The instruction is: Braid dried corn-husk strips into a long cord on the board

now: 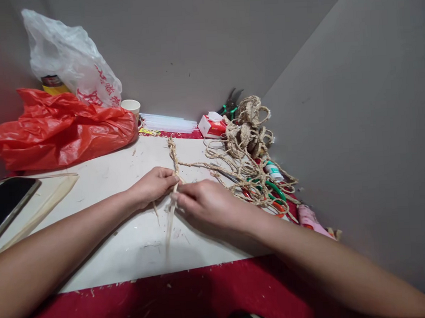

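A braided straw cord point(173, 154) runs down the middle of the white board point(106, 235), knotted at its far end. My left hand point(157, 183) pinches the cord's near end between thumb and fingers. Close beside it on the right, my right hand point(204, 202) is closed on the loose straw strands point(170, 223) that hang from the braid toward me. The strand tips are blurred. A thinner twisted cord point(194, 164) leads from beside the braid to the heap of straw rope point(245, 143) on the right.
Scissors with orange and green handles point(276, 191) lie under the rope. Behind stand a tissue box point(212, 125), pliers point(233, 103), clear sticks point(169, 122) and a paper cup point(131, 106). On the left are a red plastic bag point(65, 133), a phone point(8, 203) and flat straw strips point(47, 210). Grey walls enclose the table.
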`<act>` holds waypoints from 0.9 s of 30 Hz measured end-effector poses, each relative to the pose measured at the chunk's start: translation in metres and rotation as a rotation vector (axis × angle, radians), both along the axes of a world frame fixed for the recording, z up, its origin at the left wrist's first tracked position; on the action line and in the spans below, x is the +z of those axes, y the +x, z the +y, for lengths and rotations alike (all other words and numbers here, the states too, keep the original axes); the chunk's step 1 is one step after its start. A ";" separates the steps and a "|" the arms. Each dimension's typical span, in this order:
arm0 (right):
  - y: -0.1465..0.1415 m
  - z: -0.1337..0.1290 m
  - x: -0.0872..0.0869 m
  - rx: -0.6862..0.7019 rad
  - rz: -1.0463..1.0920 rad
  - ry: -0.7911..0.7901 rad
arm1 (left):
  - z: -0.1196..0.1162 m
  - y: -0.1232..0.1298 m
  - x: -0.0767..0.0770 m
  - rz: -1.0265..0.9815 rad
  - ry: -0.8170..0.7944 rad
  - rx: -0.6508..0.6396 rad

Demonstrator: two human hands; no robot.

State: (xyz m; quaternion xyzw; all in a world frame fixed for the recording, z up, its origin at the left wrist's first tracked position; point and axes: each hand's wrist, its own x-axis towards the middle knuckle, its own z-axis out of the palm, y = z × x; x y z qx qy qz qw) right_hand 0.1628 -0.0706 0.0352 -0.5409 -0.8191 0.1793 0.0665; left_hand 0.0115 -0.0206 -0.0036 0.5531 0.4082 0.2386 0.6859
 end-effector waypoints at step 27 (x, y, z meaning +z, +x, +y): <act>-0.003 0.044 -0.040 -0.416 1.168 -0.906 | 0.021 -0.024 0.005 0.412 0.546 -0.205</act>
